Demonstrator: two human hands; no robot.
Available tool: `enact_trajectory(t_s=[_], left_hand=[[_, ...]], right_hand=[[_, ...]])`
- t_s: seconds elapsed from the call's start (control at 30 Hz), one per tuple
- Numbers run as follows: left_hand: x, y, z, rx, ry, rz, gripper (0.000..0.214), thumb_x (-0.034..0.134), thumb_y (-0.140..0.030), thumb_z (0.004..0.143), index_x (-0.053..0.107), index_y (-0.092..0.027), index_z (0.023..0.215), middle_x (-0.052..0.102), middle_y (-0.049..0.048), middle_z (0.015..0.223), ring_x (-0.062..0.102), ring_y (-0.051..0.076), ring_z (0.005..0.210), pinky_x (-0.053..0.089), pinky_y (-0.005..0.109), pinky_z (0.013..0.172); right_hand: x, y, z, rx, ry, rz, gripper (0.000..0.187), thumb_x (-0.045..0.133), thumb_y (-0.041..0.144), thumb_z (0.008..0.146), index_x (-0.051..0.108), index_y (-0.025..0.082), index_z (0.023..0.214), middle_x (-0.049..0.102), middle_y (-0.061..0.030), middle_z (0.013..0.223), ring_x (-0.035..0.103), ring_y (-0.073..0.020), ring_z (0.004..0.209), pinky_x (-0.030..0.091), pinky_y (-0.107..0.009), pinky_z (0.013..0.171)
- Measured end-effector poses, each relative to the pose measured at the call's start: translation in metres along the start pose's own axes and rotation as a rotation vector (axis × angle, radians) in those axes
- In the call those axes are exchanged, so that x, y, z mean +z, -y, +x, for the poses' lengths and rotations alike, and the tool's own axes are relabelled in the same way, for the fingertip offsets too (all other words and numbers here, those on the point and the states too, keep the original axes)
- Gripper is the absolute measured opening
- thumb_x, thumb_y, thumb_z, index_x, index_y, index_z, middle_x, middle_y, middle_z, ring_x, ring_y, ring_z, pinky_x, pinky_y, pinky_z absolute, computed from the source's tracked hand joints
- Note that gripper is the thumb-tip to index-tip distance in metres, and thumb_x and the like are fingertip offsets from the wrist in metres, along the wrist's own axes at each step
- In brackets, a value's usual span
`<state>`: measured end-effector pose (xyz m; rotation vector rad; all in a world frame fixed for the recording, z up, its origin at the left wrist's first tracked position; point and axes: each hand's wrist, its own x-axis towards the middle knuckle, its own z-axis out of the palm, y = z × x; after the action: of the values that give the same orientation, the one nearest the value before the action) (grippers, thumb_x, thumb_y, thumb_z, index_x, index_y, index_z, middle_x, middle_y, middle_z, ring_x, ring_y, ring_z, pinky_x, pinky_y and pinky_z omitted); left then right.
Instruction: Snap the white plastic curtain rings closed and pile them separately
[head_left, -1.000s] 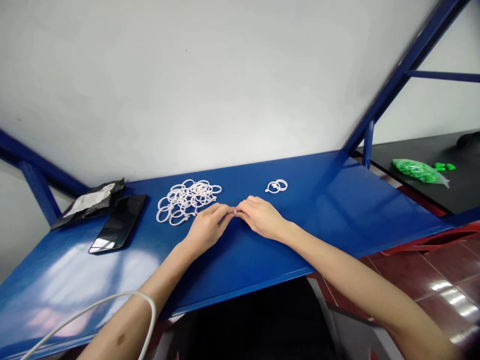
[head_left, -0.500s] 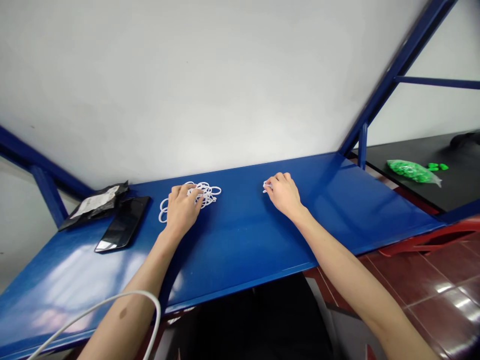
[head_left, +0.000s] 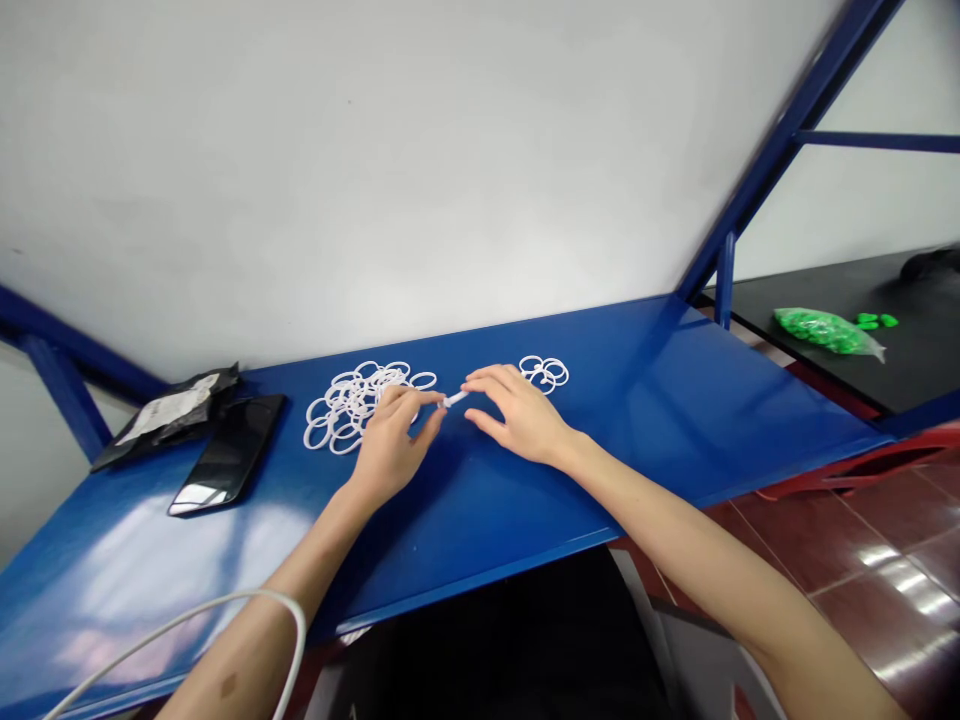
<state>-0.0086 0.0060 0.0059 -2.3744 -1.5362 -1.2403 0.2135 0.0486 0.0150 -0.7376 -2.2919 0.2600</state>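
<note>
Holds white ring (head_left: 457,398), edge-on, in clamped fingers of left hand (head_left: 390,442) over bench (head_left: 495,510), between larger ring pile (head_left: 358,396) and smaller ring cluster (head_left: 542,375); meets other end with parted fingers of right hand (head_left: 525,416).

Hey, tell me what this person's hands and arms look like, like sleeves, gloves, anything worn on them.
The left hand and right hand are ungloved, with no rings or watch visible. The left forearm and right forearm are bare; no sleeve shows. A thin white cable curves across the left forearm, which has one small mark.
</note>
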Motion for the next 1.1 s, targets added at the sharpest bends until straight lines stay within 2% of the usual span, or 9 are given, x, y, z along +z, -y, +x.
enact_trajectory(t_s=[0.1, 0.2, 0.33, 0.5, 0.73, 0.93, 1.1], left_hand=[[0.0, -0.014, -0.002, -0.072, 0.063, -0.134, 0.014, 0.061, -0.031, 0.095, 0.07, -0.022, 0.101, 0.073, 0.004, 0.095, 0.067, 0.018, 0.085, 0.055, 0.031, 0.077], [0.0, -0.019, -0.002, -0.241, 0.124, -0.326, 0.018, 0.062, -0.035, 0.094, 0.069, -0.021, 0.104, 0.074, 0.0035, 0.091, 0.066, 0.015, 0.072, 0.055, 0.028, 0.065], [-0.001, -0.021, 0.002, -0.405, 0.119, -0.644, 0.028, 0.069, -0.041, 0.088, 0.067, -0.02, 0.107, 0.071, 0.0043, 0.09, 0.066, 0.015, 0.07, 0.053, 0.023, 0.052], [0.001, -0.02, 0.002, -0.489, 0.095, -0.677, 0.028, 0.072, -0.044, 0.085, 0.068, -0.019, 0.095, 0.071, 0.0036, 0.088, 0.064, 0.012, 0.065, 0.055, 0.023, 0.054], [0.003, -0.017, -0.003, -0.458, 0.163, -0.509, 0.029, 0.065, -0.047, 0.09, 0.071, -0.019, 0.094, 0.074, 0.005, 0.089, 0.066, 0.015, 0.068, 0.054, 0.025, 0.058], [0.002, -0.021, -0.005, -0.33, 0.114, -0.316, 0.019, 0.065, -0.038, 0.09, 0.073, -0.021, 0.093, 0.077, 0.0029, 0.083, 0.066, 0.015, 0.065, 0.048, 0.024, 0.055], [0.003, -0.024, -0.008, -0.227, 0.072, -0.294, 0.014, 0.064, -0.033, 0.093, 0.073, -0.022, 0.094, 0.077, 0.0003, 0.079, 0.069, 0.014, 0.063, 0.053, 0.025, 0.061]], right_hand=[[0.005, 0.008, -0.001, 0.029, 0.019, 0.137, 0.017, 0.058, 0.026, 0.101, 0.063, 0.021, 0.116, 0.07, -0.0089, 0.118, 0.061, -0.0235, 0.116, 0.052, -0.042, 0.098], [0.006, 0.009, -0.001, 0.099, 0.03, 0.206, 0.011, 0.058, 0.026, 0.101, 0.065, 0.021, 0.109, 0.073, -0.0066, 0.108, 0.065, -0.0213, 0.105, 0.052, -0.038, 0.091], [0.005, 0.008, -0.001, 0.151, 0.0, 0.293, 0.008, 0.06, 0.027, 0.1, 0.066, 0.021, 0.101, 0.075, -0.0037, 0.1, 0.066, -0.0187, 0.096, 0.052, -0.034, 0.087], [0.007, 0.01, -0.002, 0.193, -0.01, 0.357, 0.009, 0.062, 0.029, 0.099, 0.066, 0.021, 0.098, 0.074, -0.0028, 0.096, 0.067, -0.0171, 0.09, 0.052, -0.031, 0.083], [0.007, 0.013, -0.002, 0.24, 0.023, 0.405, 0.01, 0.063, 0.029, 0.098, 0.068, 0.02, 0.098, 0.074, -0.002, 0.093, 0.067, -0.0162, 0.088, 0.051, -0.029, 0.08], [0.008, 0.012, -0.002, 0.271, 0.053, 0.451, 0.01, 0.063, 0.028, 0.098, 0.069, 0.02, 0.095, 0.075, -0.0013, 0.092, 0.067, -0.0154, 0.084, 0.05, -0.027, 0.076], [0.01, 0.012, -0.006, 0.18, 0.039, 0.395, 0.012, 0.06, 0.024, 0.1, 0.07, 0.022, 0.094, 0.075, -0.0015, 0.093, 0.067, -0.017, 0.088, 0.05, -0.03, 0.083]])
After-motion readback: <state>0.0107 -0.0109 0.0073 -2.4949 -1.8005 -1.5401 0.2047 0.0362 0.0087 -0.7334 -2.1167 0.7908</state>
